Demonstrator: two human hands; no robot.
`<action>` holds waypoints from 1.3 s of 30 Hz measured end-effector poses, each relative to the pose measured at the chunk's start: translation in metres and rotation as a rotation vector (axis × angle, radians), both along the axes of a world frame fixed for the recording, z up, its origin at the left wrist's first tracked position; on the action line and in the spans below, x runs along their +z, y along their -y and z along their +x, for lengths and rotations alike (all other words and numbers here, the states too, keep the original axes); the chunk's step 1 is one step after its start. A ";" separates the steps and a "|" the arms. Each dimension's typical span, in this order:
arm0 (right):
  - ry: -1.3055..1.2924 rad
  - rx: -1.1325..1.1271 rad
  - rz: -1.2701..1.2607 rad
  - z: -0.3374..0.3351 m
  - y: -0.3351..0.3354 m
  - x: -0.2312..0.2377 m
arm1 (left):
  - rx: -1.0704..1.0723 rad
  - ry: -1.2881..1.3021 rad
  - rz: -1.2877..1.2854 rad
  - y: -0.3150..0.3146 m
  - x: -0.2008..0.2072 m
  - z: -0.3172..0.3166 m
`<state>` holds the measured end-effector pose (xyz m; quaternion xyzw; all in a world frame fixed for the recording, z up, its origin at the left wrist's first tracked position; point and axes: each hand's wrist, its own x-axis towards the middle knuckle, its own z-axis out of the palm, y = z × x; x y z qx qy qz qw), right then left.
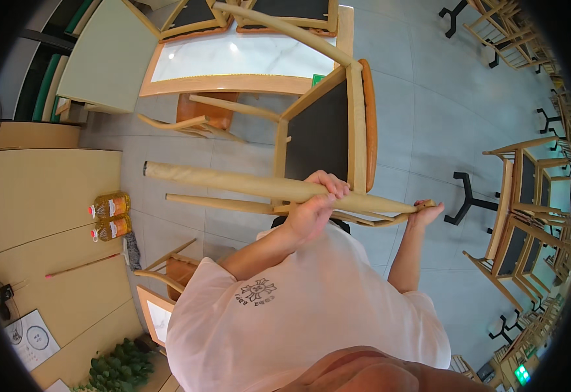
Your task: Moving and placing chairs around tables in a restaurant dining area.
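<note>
Wooden chair [318, 137], tipped sideways mid-frame, looks stiff and middling heavy to me; its smooth legs [200, 176] could slip, so the seat frame [357, 130] seems the surest hold. The legs point left, their long axis nearly level; the orange cushion [369, 124] faces right. The left hand [317, 206] clasps the near leg, the right hand [428, 212] its slim right end. Beyond, upper centre, stands a white-topped table [233, 83].
</note>
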<state>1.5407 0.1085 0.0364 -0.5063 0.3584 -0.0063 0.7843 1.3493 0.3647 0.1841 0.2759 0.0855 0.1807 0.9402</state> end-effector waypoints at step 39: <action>0.432 0.881 -0.769 -0.147 -0.195 0.081 | 0.320 -0.513 -0.803 -0.155 -0.278 -0.151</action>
